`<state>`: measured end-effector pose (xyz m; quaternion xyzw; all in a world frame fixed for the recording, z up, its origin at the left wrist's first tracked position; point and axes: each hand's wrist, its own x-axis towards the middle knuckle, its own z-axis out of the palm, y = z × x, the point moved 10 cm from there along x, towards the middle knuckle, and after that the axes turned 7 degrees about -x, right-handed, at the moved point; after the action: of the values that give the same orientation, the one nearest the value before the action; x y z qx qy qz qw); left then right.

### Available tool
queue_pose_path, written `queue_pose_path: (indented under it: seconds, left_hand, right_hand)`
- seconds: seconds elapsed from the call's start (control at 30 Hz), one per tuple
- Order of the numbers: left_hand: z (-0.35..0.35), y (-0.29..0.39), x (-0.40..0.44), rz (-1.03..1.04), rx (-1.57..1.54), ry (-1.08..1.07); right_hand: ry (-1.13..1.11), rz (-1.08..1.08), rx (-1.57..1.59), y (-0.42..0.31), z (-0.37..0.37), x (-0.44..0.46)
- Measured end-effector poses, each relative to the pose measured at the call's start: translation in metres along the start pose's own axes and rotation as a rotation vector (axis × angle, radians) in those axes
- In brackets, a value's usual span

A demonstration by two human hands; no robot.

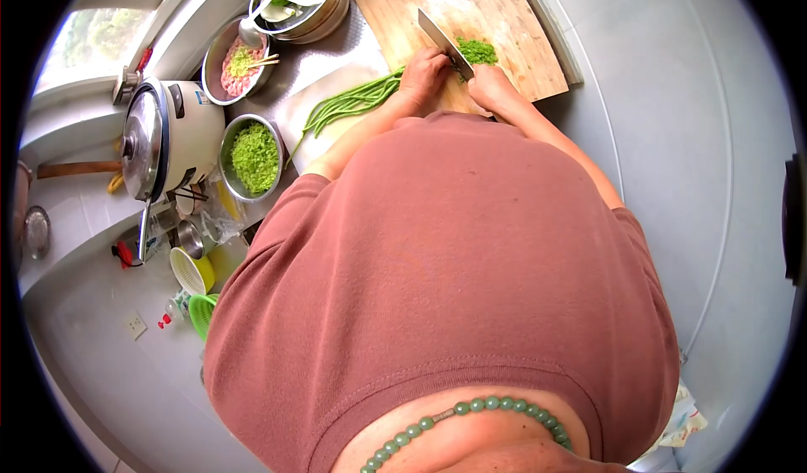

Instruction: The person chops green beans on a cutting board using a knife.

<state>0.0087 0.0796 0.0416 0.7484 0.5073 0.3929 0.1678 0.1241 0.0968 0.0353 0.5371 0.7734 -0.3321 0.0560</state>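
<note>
On the wooden cutting board [395,6], my right hand [490,88] is closed round the handle of a cleaver [440,39], whose broad blade points away and to the left. My left hand [424,71] is closed on a bundle of long green beans [357,101], right beside the blade. The beans trail off to the left, over the board's edge and across a pale surface. A small heap of chopped green beans [477,51] lies just right of the blade. The cleaver's handle is mostly hidden in my fingers.
Left of the board stand a bowl of shredded greens [255,158], a bowl of pinkish minced meat [242,68] with chopsticks and spoon, and stacked bowls [315,21]. A white cooker [189,116] with a lid is by the window. A wall closes off the right side.
</note>
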Motion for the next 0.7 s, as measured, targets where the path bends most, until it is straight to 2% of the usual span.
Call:
queue_pose_path:
  seconds: [0.1,0.2,0.3,0.5,0.6,0.7]
  left_hand:
    - [-0.001,0.000,0.000,-0.019,0.001,0.007]
    - [-0.004,0.005,0.000,-0.035,0.015,0.014]
    - [-0.001,0.003,0.000,-0.038,0.025,0.013]
    - [-0.002,0.001,-0.001,-0.058,-0.006,0.036]
    - [-0.001,-0.002,-0.001,-0.085,-0.012,0.026]
    - [-0.004,0.002,0.001,-0.071,-0.024,0.023]
  right_hand:
    - [0.011,-0.035,0.003,-0.002,-0.008,-0.013]
    - [-0.043,0.029,0.035,0.002,-0.014,-0.027]
    - [0.020,-0.028,0.029,-0.004,-0.023,-0.037]
    - [0.018,-0.064,0.000,-0.008,-0.022,-0.035]
    - [-0.058,-0.024,0.004,0.002,-0.006,-0.020]
    - [-0.017,-0.017,-0.065,0.001,0.003,-0.002]
